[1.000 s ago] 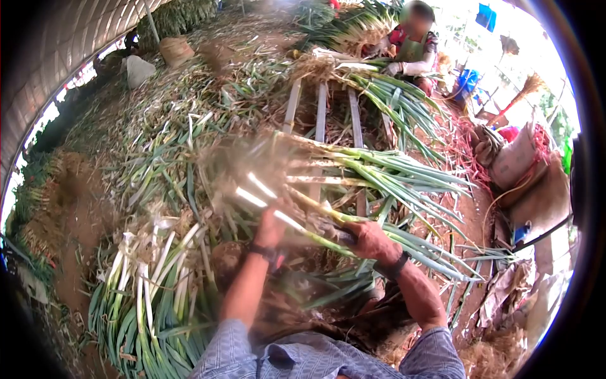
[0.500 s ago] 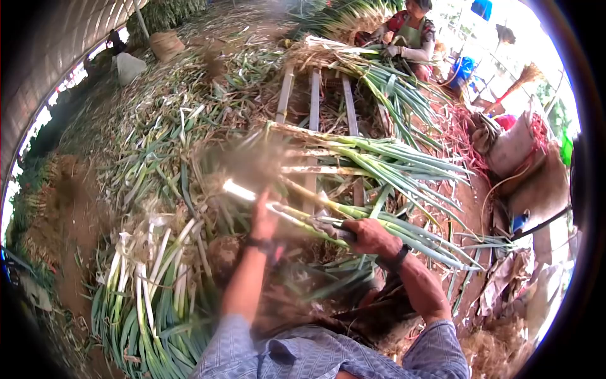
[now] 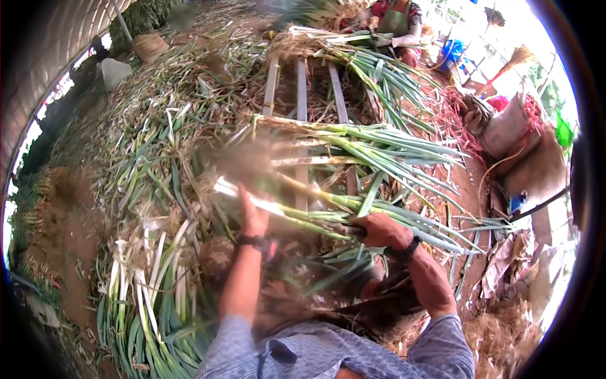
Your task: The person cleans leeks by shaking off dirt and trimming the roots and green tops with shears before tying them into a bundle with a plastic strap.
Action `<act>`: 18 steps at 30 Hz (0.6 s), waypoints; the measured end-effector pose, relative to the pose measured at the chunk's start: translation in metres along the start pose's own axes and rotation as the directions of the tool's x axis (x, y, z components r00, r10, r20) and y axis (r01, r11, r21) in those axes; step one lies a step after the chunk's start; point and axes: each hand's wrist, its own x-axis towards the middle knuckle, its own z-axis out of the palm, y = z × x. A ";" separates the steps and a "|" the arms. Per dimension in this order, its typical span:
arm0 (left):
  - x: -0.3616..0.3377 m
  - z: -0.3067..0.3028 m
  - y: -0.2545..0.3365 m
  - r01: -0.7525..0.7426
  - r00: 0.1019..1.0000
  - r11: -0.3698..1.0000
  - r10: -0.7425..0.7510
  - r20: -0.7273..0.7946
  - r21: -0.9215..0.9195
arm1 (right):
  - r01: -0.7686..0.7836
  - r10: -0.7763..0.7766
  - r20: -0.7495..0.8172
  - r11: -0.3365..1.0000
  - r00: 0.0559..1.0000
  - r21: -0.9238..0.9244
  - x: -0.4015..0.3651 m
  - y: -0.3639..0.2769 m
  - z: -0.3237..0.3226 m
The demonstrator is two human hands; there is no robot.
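Green onions (image 3: 315, 218) | right hand (image 3: 379, 228) fingers closed round them | left hand (image 3: 252, 213) grip blurred | slatted rack (image 3: 302, 82), leaf-strewn ground (image 3: 158, 95)

Leek bundle (image 3: 309, 218) before rack (image 3: 302, 88), pile (image 3: 151, 290) left

Farm packing shed, tunnel type: arched ribbed wall (image 3: 50, 44) running along upper left, green-onion heaps (image 3: 148, 303) lying across dirt floor (image 3: 66, 221), wooden rack (image 3: 302, 88) sitting centre top, co-worker (image 3: 396, 19) handling stalks at top edge, sacks (image 3: 505, 129) slumping at right.
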 end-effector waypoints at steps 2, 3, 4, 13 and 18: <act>-0.028 0.048 0.006 -0.064 0.996 0.996 0.061 -0.058 -0.057 | 0.104 -0.100 -0.154 0.994 0.983 0.020 0.004 -0.006 0.006; -0.027 0.051 0.004 -0.103 0.994 0.994 0.102 -0.029 -0.031 | 0.142 -0.128 -0.207 0.989 0.970 0.052 0.008 -0.010 0.009; -0.027 0.052 0.006 -0.010 0.997 0.997 0.016 0.081 -0.070 | 0.178 -0.151 -0.260 0.980 0.954 0.084 0.012 -0.013 0.012; -0.028 0.030 0.000 -0.203 0.888 0.971 0.128 0.441 0.128 | 0.148 -0.141 -0.199 0.989 0.970 0.021 0.041 -0.037 0.006; -0.002 -0.009 -0.017 -0.012 0.998 0.972 -0.002 0.061 0.234 | -0.031 0.056 -0.252 0.995 0.966 0.100 0.039 -0.003 0.027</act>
